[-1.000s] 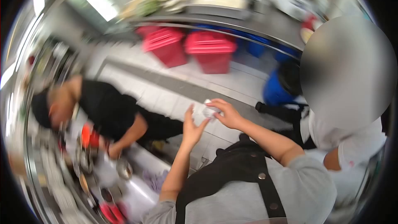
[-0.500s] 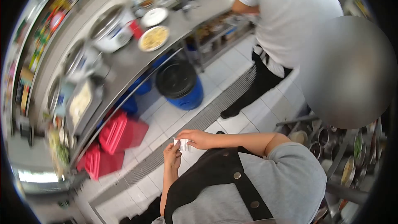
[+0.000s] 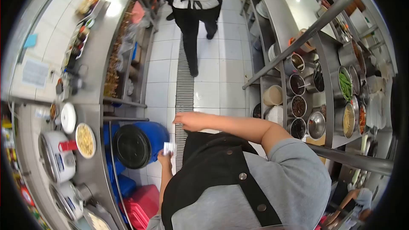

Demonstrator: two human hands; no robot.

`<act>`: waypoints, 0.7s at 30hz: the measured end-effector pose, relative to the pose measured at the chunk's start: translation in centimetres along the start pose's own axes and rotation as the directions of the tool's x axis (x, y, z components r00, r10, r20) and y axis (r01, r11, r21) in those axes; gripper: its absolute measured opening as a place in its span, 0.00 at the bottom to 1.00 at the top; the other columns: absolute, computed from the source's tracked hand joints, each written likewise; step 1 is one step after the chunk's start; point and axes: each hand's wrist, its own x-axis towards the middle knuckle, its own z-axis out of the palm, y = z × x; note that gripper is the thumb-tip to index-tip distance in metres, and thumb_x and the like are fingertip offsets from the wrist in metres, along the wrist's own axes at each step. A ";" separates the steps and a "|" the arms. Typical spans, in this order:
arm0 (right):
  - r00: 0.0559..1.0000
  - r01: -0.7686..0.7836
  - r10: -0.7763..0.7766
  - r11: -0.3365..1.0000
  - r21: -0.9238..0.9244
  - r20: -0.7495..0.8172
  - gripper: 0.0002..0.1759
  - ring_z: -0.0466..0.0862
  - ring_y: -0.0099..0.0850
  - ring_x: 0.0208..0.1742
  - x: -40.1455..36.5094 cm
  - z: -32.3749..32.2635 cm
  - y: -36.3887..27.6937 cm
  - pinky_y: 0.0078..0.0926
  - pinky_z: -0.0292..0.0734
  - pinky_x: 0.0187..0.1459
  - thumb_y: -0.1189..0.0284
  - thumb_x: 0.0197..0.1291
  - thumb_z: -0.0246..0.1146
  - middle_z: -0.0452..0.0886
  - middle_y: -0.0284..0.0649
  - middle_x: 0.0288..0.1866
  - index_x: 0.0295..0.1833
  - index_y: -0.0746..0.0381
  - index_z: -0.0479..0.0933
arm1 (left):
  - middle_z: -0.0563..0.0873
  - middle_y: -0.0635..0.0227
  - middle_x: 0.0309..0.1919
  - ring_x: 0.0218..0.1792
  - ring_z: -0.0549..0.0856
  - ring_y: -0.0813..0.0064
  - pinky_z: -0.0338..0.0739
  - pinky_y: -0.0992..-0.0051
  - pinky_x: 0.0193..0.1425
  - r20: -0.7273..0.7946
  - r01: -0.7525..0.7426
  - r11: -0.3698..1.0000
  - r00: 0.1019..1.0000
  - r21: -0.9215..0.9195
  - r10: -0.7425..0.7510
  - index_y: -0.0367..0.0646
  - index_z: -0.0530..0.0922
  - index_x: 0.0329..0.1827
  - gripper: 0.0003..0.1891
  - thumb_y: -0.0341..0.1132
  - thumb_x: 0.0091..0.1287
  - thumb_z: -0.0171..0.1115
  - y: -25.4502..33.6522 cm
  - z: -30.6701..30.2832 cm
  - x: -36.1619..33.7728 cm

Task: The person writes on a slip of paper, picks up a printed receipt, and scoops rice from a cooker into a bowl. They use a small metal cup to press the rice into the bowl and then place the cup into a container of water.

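A small white slip-like item [image 3: 169, 148] with faint dark marks is gripped in the fingers of my left hand [image 3: 164, 159], low in front of my apron. Its exact kind is too small to make out. Just beyond the slip is the blue barrel [image 3: 158, 138] with its black lid [image 3: 131, 145]. My right hand [image 3: 191, 121] hovers apart from the slip, above the floor drain grate [image 3: 185, 87]. Its fingers reach leftward, loosely bent and partly apart, and nothing shows in them.
A co-worker [image 3: 194, 6] walks in the aisle ahead. Left, a steel counter [image 3: 91, 117] bears a plate of yellowish food [image 3: 85, 140] and a rice cooker [image 3: 57, 157]. Red tubs [image 3: 142, 206] sit low left. Right, shelves hold several food pots [image 3: 298, 106] behind a metal rail [image 3: 306, 34].
My view has swung to the right, along the aisle. My right hand has come away from the white slip, which stays in my left hand. The co-worker now appears farther up the aisle.
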 end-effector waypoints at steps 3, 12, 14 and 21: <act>0.954 -0.294 0.298 0.951 -0.100 0.031 0.23 0.81 0.48 0.58 0.1 -4.2 5.7 0.45 0.78 0.57 0.72 0.62 0.66 0.77 0.45 0.58 0.63 0.61 0.75 | 0.84 0.55 0.51 0.46 0.87 0.64 0.86 0.69 0.47 0.282 -0.116 0.692 0.950 0.712 -0.132 0.34 0.72 0.62 0.22 0.15 0.64 0.61 -3.2 -2.7 3.4; 0.616 -0.772 0.788 0.600 -0.210 -0.014 0.26 0.81 0.49 0.61 -1.9 -10.2 17.4 0.46 0.77 0.60 0.67 0.58 0.70 0.80 0.51 0.58 0.63 0.61 0.77 | 0.85 0.55 0.38 0.36 0.87 0.65 0.84 0.66 0.34 0.234 0.002 0.622 0.926 0.783 -0.297 0.31 0.77 0.47 0.15 0.16 0.57 0.65 9.6 -2.6 21.8; 0.645 -0.763 0.764 0.645 -0.049 0.017 0.26 0.82 0.48 0.59 -2.4 -9.2 22.7 0.44 0.77 0.60 0.65 0.57 0.71 0.82 0.51 0.58 0.61 0.61 0.79 | 0.85 0.55 0.35 0.34 0.87 0.65 0.83 0.65 0.31 0.209 0.020 0.695 0.947 0.719 -0.244 0.31 0.78 0.44 0.13 0.17 0.55 0.66 14.6 -0.9 28.5; 0.104 -0.926 0.811 0.290 0.241 -0.576 0.18 0.84 0.48 0.48 -14.9 -0.6 41.0 0.43 0.79 0.55 0.61 0.56 0.69 0.86 0.47 0.45 0.47 0.61 0.85 | 0.87 0.56 0.31 0.30 0.88 0.65 0.85 0.64 0.26 0.321 -0.497 0.638 0.868 0.588 0.380 0.26 0.79 0.42 0.12 0.18 0.54 0.67 44.0 20.2 49.2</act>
